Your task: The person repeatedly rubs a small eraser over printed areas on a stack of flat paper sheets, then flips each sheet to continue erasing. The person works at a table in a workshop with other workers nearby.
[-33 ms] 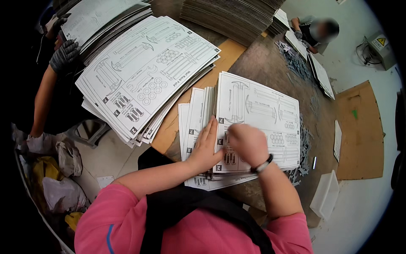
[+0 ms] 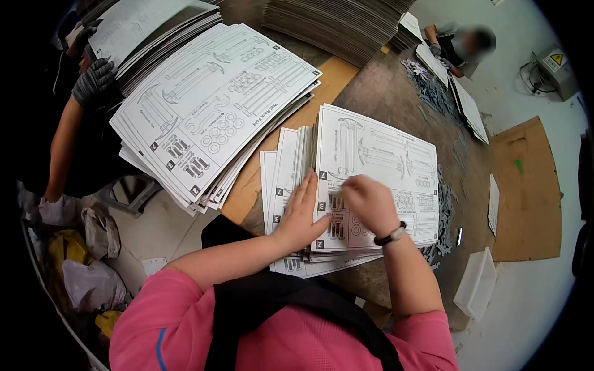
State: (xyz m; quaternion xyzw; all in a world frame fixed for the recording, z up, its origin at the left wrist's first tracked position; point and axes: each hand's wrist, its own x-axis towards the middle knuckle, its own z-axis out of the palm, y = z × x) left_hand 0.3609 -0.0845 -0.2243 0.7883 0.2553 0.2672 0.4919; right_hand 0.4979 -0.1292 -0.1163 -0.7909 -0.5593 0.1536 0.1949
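A stack of white cards (image 2: pixel 387 139) printed with line drawings of parts lies in front of me. My left hand (image 2: pixel 301 216) rests along its left edge with fingers stretched out, thumb on the top card. Over the lower middle of that card is my right hand (image 2: pixel 374 207), its fingers curled closed and partly blurred; whatever they hold, if anything, is hidden. A dark band circles the right wrist. More printed cards (image 2: pixel 288 154) stick out beneath my left hand.
A large fanned pile of similar cards (image 2: pixel 204 68) stands at the left, near another person's gloved hand (image 2: pixel 94 80). Tall board stacks (image 2: pixel 340 25) rise at the back. Grey metal parts (image 2: pixel 443 210) lie right of my stack, beyond them a white tray (image 2: pixel 475 281). Another person works far right.
My right hand has shifted slightly to the right over the top card. My left hand has stayed in place.
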